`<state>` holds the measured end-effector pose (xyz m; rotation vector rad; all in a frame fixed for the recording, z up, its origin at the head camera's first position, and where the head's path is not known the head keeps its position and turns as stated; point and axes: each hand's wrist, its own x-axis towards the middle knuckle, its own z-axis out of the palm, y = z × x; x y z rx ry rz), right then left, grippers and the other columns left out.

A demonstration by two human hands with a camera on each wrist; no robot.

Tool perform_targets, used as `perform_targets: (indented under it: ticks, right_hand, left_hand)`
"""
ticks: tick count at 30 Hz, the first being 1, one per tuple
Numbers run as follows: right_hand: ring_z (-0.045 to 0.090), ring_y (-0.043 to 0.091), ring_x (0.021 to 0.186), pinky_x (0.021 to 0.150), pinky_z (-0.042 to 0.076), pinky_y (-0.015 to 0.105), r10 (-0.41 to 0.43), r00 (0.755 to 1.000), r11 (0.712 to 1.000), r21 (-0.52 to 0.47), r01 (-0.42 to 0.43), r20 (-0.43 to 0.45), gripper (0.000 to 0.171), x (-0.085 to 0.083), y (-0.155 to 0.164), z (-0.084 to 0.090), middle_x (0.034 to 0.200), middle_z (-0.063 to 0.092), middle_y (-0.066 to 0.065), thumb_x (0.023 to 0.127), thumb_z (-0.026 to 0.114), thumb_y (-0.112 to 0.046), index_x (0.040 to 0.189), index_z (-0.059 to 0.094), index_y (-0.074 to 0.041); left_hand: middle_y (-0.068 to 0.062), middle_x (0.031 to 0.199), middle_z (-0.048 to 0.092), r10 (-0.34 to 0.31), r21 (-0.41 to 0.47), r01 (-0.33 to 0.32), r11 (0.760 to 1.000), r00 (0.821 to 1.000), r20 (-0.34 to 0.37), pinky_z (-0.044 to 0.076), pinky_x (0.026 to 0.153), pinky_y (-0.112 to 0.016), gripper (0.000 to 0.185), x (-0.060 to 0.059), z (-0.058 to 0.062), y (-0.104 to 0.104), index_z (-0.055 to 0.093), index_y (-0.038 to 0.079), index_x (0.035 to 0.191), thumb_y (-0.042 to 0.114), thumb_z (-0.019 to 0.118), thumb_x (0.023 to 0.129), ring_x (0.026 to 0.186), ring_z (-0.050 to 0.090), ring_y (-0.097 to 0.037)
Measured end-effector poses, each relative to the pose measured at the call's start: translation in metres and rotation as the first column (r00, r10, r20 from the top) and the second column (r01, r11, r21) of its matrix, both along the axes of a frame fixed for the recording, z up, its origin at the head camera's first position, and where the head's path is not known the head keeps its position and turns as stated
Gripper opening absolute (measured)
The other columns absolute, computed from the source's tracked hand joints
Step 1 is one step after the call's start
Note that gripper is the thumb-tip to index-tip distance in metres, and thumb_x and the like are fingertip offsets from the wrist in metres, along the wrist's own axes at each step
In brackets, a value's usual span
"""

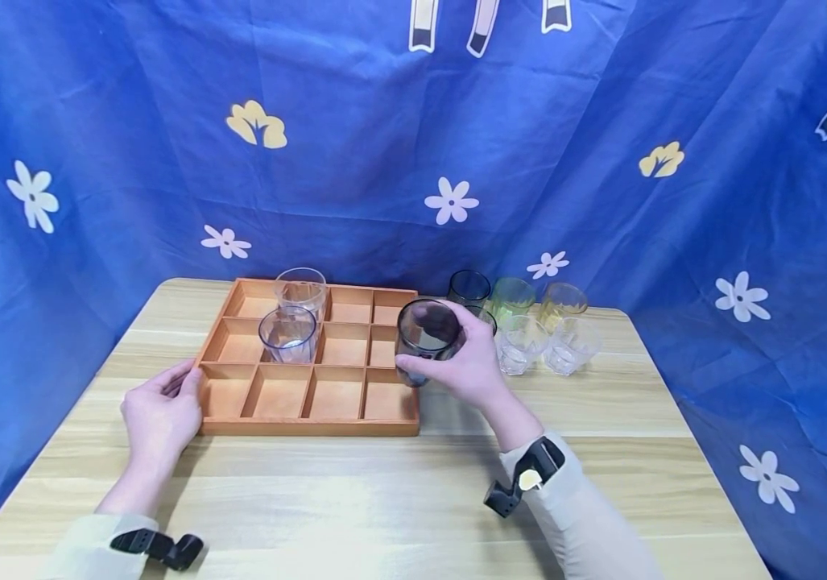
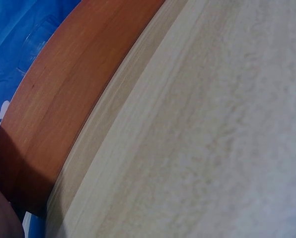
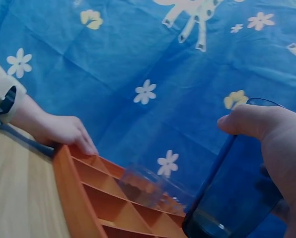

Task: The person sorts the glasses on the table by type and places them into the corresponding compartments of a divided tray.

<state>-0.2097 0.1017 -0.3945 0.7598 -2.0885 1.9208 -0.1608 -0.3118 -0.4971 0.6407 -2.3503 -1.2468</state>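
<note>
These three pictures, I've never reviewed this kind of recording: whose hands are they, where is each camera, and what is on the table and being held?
No machine here: a person works with two bare hands and wears three cameras. The wide picture comes from the head, looking down at a light wooden table in front of a blue flowered cloth. The other two come from small cameras strapped to the wrists.

On the table lies an orange wooden tray divided into compartments. Two clear glasses stand in it. To its right stands a cluster of loose glasses: dark, green, yellow and clear.

The left hand rests against the tray's left edge; its wrist camera sees only that edge and the tabletop, very close. The right hand grips a dark glass at the tray's right side, tilted; the right wrist view shows it large.
</note>
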Motion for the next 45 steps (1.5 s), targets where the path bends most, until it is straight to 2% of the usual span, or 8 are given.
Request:
perform_targets:
  ticks: [6, 13, 20, 27, 30, 36, 45]
  right_hand:
    - [0.069, 0.039, 0.113, 0.099, 0.057, 0.048, 0.024, 1.000, 1.000, 0.016, -0.025, 0.018, 0.068, -0.001, -0.023, -0.003, 0.122, 0.073, 0.016, 0.069, 0.099, -0.004, 0.130, 0.068, 0.001]
    - [0.069, 0.027, 0.112, 0.099, 0.058, 0.044, 0.073, 0.997, 0.997, 0.026, -0.073, -0.001, 0.066, -0.002, -0.050, -0.006, 0.120, 0.074, 0.009, 0.070, 0.099, -0.006, 0.128, 0.069, -0.002]
    - [0.069, 0.029, 0.114, 0.099, 0.058, 0.045, 0.108, 0.994, 0.993, 0.039, -0.108, 0.019, 0.065, 0.002, -0.075, -0.007, 0.121, 0.073, 0.011, 0.071, 0.099, -0.007, 0.128, 0.068, -0.003]
    - [0.069, 0.020, 0.112, 0.094, 0.060, 0.037, 0.155, 0.988, 0.987, 0.044, -0.156, 0.026, 0.066, 0.003, -0.100, -0.011, 0.123, 0.071, 0.009, 0.073, 0.099, -0.010, 0.130, 0.066, -0.008]
    - [0.069, 0.022, 0.112, 0.094, 0.061, 0.036, 0.171, 0.985, 0.984, 0.040, -0.172, 0.031, 0.066, 0.004, -0.111, -0.013, 0.123, 0.071, 0.008, 0.074, 0.098, -0.011, 0.131, 0.066, -0.008]
    - [0.070, 0.023, 0.112, 0.095, 0.060, 0.039, 0.175, 0.984, 0.983, 0.048, -0.176, 0.022, 0.067, 0.003, -0.131, -0.020, 0.123, 0.073, 0.008, 0.074, 0.099, -0.014, 0.132, 0.067, -0.009]
    - [0.068, 0.012, 0.115, 0.099, 0.056, 0.029, 0.144, 0.989, 0.985, 0.087, -0.146, 0.030, 0.073, 0.003, -0.153, -0.029, 0.122, 0.074, -0.003, 0.072, 0.101, -0.021, 0.136, 0.066, -0.021]
  left_hand:
    - [-0.017, 0.125, 0.072, -0.001, 0.007, 0.001, 1.000, 1.000, -0.010, 0.050, 0.077, -0.005, 0.035, -0.001, -0.003, -0.001, 0.074, 0.004, 0.132, 0.024, 0.065, 0.105, 0.101, 0.068, 0.001]
    - [-0.018, 0.125, 0.072, -0.002, 0.011, 0.002, 1.000, 1.000, -0.018, 0.051, 0.076, -0.005, 0.034, -0.001, -0.003, 0.000, 0.074, 0.003, 0.132, 0.023, 0.064, 0.106, 0.101, 0.068, 0.001]
    - [-0.017, 0.126, 0.072, -0.006, 0.011, 0.006, 1.000, 1.000, -0.010, 0.051, 0.078, -0.005, 0.035, -0.001, -0.004, 0.000, 0.074, 0.003, 0.133, 0.024, 0.064, 0.106, 0.103, 0.069, -0.002]
    - [-0.018, 0.124, 0.072, -0.009, -0.001, 0.009, 1.000, 1.000, -0.030, 0.050, 0.076, -0.004, 0.034, 0.000, -0.004, 0.001, 0.074, 0.002, 0.131, 0.023, 0.065, 0.105, 0.098, 0.067, 0.004]
    - [-0.018, 0.124, 0.072, -0.010, -0.001, 0.010, 1.000, 0.999, -0.031, 0.050, 0.077, -0.005, 0.034, 0.000, -0.003, 0.001, 0.074, 0.002, 0.131, 0.023, 0.065, 0.105, 0.099, 0.067, 0.003]
    - [-0.017, 0.125, 0.072, -0.007, 0.002, 0.007, 1.000, 1.000, -0.020, 0.051, 0.078, -0.005, 0.034, 0.000, -0.004, 0.000, 0.074, 0.003, 0.132, 0.023, 0.065, 0.105, 0.101, 0.068, 0.000]
    - [-0.018, 0.123, 0.073, -0.002, -0.005, 0.001, 1.000, 0.999, -0.041, 0.050, 0.077, -0.005, 0.033, 0.000, -0.004, 0.000, 0.074, 0.002, 0.131, 0.021, 0.065, 0.105, 0.099, 0.068, 0.002]
